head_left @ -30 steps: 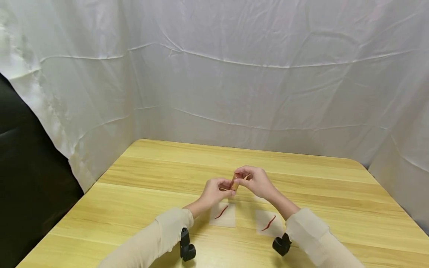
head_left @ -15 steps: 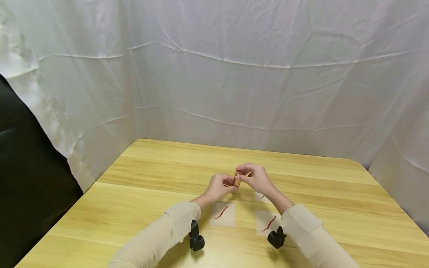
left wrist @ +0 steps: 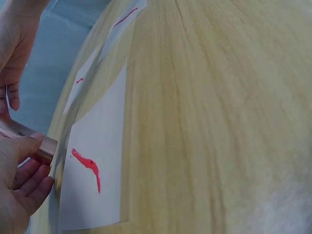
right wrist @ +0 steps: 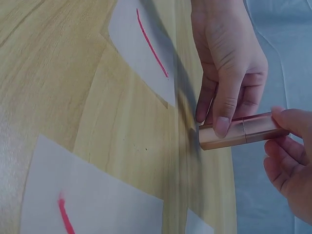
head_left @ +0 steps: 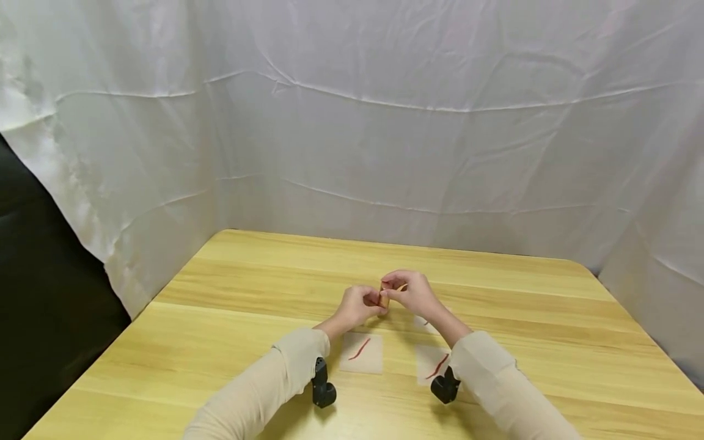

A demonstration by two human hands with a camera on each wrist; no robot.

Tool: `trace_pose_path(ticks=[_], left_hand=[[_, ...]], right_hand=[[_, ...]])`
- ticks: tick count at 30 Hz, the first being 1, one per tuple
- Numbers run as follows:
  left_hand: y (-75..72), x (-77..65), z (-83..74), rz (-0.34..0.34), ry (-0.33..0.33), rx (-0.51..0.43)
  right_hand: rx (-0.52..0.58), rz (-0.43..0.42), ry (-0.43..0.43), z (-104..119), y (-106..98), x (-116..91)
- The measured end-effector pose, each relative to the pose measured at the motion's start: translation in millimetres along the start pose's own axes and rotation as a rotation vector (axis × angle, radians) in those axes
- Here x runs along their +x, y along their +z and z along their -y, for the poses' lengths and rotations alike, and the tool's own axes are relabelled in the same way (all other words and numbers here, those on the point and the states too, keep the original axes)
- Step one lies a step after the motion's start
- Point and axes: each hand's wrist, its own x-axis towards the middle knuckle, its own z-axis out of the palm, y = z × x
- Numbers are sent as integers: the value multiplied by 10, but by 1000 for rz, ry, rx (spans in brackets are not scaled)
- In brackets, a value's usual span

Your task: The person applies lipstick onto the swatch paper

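Both hands meet over the middle of the table on one shiny rose-gold lipstick tube [head_left: 384, 300]. A seam runs round the lipstick tube [right wrist: 256, 128] in the right wrist view, its two parts pressed together in line. My left hand [head_left: 354, 307] pinches the lower end between thumb and fingers. From above, my right hand [head_left: 414, 294] pinches the upper end with thumb and fingertips. No red tip shows. Near the hands lies a white paper square [head_left: 374, 363] with a red streak [head_left: 360, 349] on it.
Another paper square [head_left: 422, 374] with a red streak lies to the right, partly behind the right wrist camera [head_left: 445, 386]. A third paper [head_left: 422, 326] is partly hidden under the right forearm. Pale cloth [head_left: 352, 146] hangs behind the wood-grain table [head_left: 220, 342].
Both hands have shifted slightly, the forearms coming closer together, and the lipstick tube stays between them. More of the far paper shows beside the right wrist than a second ago.
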Motion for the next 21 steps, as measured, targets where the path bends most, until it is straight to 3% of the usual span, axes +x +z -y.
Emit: trace_pose_path(ticks=[21], left_hand=[[28, 6, 37, -3, -14, 24]], right_hand=[[-19, -4, -3, 14, 33, -15]])
